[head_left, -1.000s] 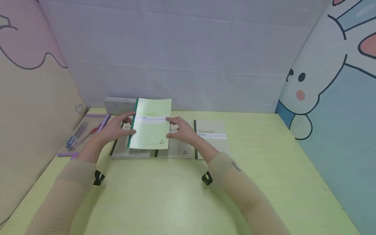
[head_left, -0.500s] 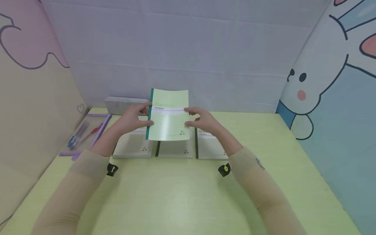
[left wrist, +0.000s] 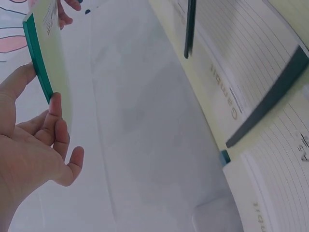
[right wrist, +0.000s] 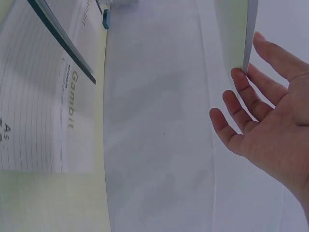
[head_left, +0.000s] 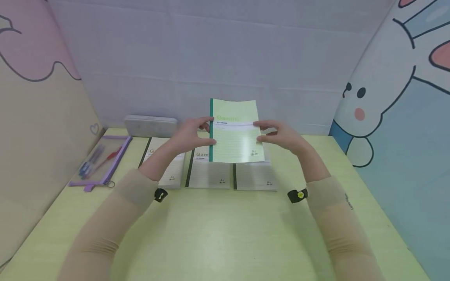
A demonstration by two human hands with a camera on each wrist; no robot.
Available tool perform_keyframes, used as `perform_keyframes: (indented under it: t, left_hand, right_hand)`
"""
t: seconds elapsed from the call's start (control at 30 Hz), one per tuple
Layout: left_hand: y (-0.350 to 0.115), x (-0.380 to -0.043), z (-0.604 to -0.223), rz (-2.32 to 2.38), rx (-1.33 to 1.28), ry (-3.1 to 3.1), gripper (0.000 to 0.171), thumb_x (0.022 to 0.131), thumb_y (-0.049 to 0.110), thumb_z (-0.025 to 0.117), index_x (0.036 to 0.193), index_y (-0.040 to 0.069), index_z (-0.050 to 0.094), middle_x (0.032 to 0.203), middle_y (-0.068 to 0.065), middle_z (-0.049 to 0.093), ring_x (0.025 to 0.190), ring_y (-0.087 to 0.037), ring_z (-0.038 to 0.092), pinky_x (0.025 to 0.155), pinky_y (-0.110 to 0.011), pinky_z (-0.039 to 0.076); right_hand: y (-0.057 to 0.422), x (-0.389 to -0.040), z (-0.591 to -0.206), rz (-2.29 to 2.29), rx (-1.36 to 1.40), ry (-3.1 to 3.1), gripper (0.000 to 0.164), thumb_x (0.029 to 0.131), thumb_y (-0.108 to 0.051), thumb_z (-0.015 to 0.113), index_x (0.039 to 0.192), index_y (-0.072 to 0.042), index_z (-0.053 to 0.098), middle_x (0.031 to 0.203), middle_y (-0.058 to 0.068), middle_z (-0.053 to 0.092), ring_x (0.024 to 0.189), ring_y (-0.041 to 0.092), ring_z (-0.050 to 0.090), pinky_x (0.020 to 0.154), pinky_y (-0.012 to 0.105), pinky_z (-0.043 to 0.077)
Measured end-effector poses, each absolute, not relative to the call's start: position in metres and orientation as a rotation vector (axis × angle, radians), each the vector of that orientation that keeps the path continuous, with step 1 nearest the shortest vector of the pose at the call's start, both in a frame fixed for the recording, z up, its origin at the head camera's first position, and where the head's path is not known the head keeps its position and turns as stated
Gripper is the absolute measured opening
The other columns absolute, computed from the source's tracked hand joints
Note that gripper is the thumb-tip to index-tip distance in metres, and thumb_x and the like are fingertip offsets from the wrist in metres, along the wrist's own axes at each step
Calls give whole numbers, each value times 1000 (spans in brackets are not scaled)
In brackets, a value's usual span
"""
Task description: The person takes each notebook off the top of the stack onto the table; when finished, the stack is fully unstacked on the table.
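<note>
Held up: a light green paper notebook [head_left: 235, 150] w/ a dark green spine is hanging above the wooden counter [head_left: 211, 230], btwn two hands, its front facing the head cam.
L hand [head_left: 191, 134]: is pinching the spine side w/ thumb & fingers; the little finger is sticking out free.
R hand [head_left: 281, 134]: is pinching the other long side w/ thumb & fingers.
Row below: three whitish paper notebooks w/ dark spines are lying flat, side by side: left one [head_left: 172, 168], middle one [head_left: 208, 173], right one [head_left: 256, 177].
Hidden bits: the green bk is hiding the tops of the middle & right ones; the L arm is covering part of the left one.
Pouch: a see-thru pouch w/ purple edges [head_left: 115, 166] is lying far left, holding a red pen [head_left: 113, 153] & blue-tipped pens [head_left: 84, 169].
Box: a long, light grey box w/ round corners [head_left: 151, 127] is sitting at the back, behind the left one.
Sleeves: beige cloth sleeves [head_left: 105, 230] are covering both arms.
</note>
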State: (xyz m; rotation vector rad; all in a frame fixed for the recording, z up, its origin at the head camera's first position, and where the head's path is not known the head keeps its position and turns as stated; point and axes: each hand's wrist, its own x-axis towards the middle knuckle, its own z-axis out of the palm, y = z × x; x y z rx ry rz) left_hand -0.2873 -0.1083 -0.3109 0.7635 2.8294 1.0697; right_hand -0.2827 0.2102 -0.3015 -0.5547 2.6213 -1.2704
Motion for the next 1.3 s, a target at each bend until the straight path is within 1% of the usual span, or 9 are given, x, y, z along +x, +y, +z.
perform_keyframes:
  t: [0.23,0.43,0.53,0.73,0.83,0.93,1.1,1.2,1.3]
  left_hand:
    - [-67,-288,-307,1132,851,2775,78,79,34,75,144,12,38,108,0,61,119,-24,48,101,-42,37]
    - [-35,-292,-316,1160,904,2721,81,78,35,77,146,13,36,110,2,60,120,-24,47,103,-40,36]
    - [-18,-293,-323,1204,901,2694,82,78,35,77,146,13,36,109,4,59,120,-22,46,103,-39,36]
    - [19,-291,-338,1281,895,2647,81,79,33,77,146,15,35,110,6,58,119,-20,46,101,-37,38]
    - [38,-289,-345,1299,892,2634,80,79,33,77,146,16,36,109,7,58,119,-19,46,98,-38,40]
    - [55,-288,-355,1305,876,2628,80,78,34,77,145,18,37,108,9,58,120,-19,46,97,-40,40]
    - [79,-288,-372,1249,848,2646,81,77,36,77,146,21,36,108,11,58,121,-17,46,101,-43,35]
    - [92,-288,-385,1147,846,2688,83,76,39,77,146,21,35,109,13,59,121,-17,43,101,-43,32]
    - [104,-287,-397,1063,817,2715,86,74,40,79,146,22,35,108,13,60,119,-17,41,98,-40,31]
  right_hand:
    - [253,-281,-301,-1157,-443,2708,63,80,-39,74,137,-25,50,135,6,47,115,32,54,97,49,43]
    - [286,-274,-302,-1077,-403,2753,65,82,-39,72,140,-25,46,136,8,44,114,33,54,94,48,43]
    - [301,-269,-302,-1062,-407,2774,65,84,-36,71,141,-24,44,134,7,45,110,31,55,90,42,44]
    - [329,-260,-307,-1087,-400,2822,69,85,-28,71,145,-23,38,121,6,50,102,26,58,80,22,45]
    - [345,-257,-312,-1086,-367,2837,69,85,-27,71,145,-22,38,116,6,50,100,23,59,78,17,43]
    - [359,-254,-318,-1041,-310,2838,68,85,-31,71,144,-22,39,118,6,49,103,26,58,81,22,44]
    - [376,-251,-332,-934,-262,2825,70,86,-38,69,146,-22,37,125,10,44,111,33,53,88,40,42]
    - [387,-249,-343,-904,-265,2817,72,86,-39,68,147,-20,35,127,13,42,112,34,50,88,45,41]
    - [396,-247,-355,-901,-283,2793,74,86,-40,67,148,-18,33,127,14,41,113,31,45,89,44,40]
